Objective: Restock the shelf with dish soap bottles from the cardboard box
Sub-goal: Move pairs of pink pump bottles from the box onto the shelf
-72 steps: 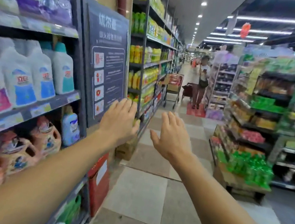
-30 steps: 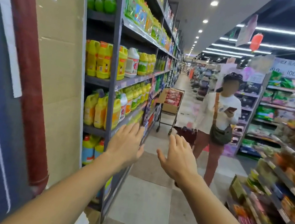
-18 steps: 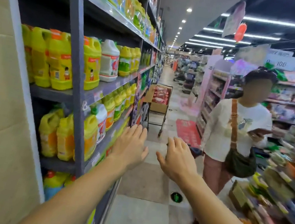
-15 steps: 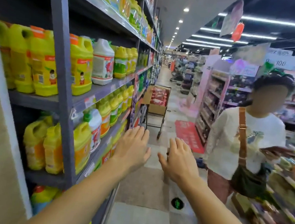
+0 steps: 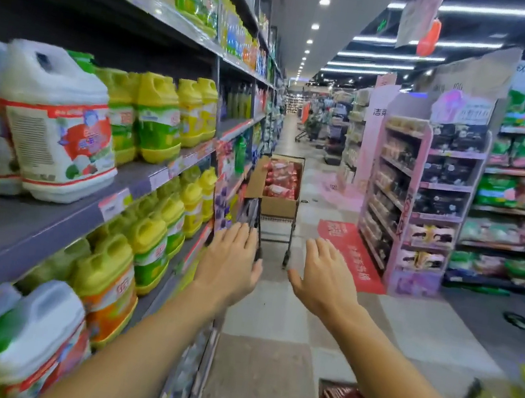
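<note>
— What have you got on the head camera?

— Both arms are stretched out ahead of me down a supermarket aisle; my left hand (image 5: pixel 231 268) is released, fingers straight, grasping nothing; my right hand (image 5: pixel 320 279) is the same, fingers relaxed, palm down, touching nothing.

— And the box?

— The cardboard box (image 5: pixel 276 187) sits on top of a small wire trolley (image 5: pixel 278 232) further down the aisle, well apart from both hands, its flaps open; inside I see red packs, too blurred to say what they are.

— The shelf?

— The shelf (image 5: pixel 51 226) runs along my left side; yellow and green dish soap bottles (image 5: pixel 159 119) stand in rows on the level beside me and on the one below; a large white jug (image 5: pixel 55 122) with a red label stands nearest the camera on the upper of those two levels; my left hand is just beside the shelf edge, not on it.

— Anything else?

— A pink display rack (image 5: pixel 416 203) on the right; a red floor mat (image 5: pixel 349 253) in front of it.
</note>
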`<control>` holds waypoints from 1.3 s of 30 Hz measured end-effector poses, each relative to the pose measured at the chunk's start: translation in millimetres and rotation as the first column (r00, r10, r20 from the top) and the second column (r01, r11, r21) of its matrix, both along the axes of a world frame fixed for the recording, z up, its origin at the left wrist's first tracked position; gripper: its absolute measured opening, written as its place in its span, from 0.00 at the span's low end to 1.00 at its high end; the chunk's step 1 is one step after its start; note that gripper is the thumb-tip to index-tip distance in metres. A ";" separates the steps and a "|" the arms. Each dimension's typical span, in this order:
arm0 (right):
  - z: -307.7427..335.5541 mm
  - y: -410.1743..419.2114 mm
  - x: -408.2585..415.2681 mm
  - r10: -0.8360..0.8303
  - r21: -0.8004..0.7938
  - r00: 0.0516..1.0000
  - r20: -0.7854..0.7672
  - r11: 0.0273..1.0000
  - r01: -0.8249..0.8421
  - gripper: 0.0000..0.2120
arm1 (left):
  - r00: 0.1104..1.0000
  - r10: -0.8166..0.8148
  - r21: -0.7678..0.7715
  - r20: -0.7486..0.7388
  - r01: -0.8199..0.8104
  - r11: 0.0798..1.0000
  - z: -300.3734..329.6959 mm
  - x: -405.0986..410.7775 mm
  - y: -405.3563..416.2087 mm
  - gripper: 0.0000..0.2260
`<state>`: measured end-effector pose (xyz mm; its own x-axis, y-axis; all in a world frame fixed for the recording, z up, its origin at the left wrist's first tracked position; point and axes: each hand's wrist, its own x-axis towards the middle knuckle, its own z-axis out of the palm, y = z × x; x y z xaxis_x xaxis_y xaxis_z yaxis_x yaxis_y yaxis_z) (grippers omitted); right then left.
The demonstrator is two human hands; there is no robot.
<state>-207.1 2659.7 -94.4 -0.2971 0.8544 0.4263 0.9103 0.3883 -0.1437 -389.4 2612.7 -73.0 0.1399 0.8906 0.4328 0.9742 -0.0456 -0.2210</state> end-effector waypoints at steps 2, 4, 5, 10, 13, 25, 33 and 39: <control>-4.3 48.3 -9.0 0.007 -0.017 1.000 -0.012 1.000 -0.008 0.29 | 1.000 -0.011 -0.010 -0.011 0.011 1.000 -3.5 -4.7 50.6 0.28; -9.9 97.2 -17.0 0.014 -0.025 1.000 -0.024 1.000 -0.015 0.31 | 1.000 0.002 -0.014 -0.001 -0.002 1.000 -9.1 -8.1 105.1 0.28; -13.5 122.4 -20.6 0.015 -0.030 1.000 -0.022 0.999 -0.015 0.31 | 1.000 0.006 -0.022 0.005 -0.005 1.000 -13.0 -10.1 132.9 0.28; -41.4 253.5 -31.8 0.012 -0.068 1.000 0.023 0.998 -0.011 0.29 | 0.999 -0.011 -0.041 0.042 0.013 0.999 -38.7 -29.5 270.5 0.28; -52.0 352.3 -41.4 -0.010 -0.088 1.000 0.024 0.996 0.012 0.28 | 0.997 -0.016 -0.079 0.078 0.022 0.997 -49.4 -47.0 367.1 0.29; -54.8 693.4 -53.9 -0.060 -0.142 0.996 0.067 0.987 0.069 0.26 | 0.995 -0.048 -0.104 0.090 0.058 0.993 -64.8 -70.9 726.8 0.25; -88.8 948.4 -35.2 -0.015 -0.186 0.996 0.090 0.982 0.032 0.25 | 0.997 0.012 -0.173 0.083 0.003 0.985 -92.2 -43.8 972.3 0.26; -90.4 1118.4 -38.9 0.057 -0.233 0.991 0.121 0.972 -0.027 0.25 | 0.989 0.087 -0.207 0.121 -0.061 0.976 -96.3 -39.6 1133.4 0.27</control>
<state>-246.0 3778.1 -184.8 -0.3734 0.9108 0.1761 0.9104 0.3963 -0.1191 -429.0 3746.1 -169.3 0.0252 0.9672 0.2526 0.9962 -0.0033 -0.0869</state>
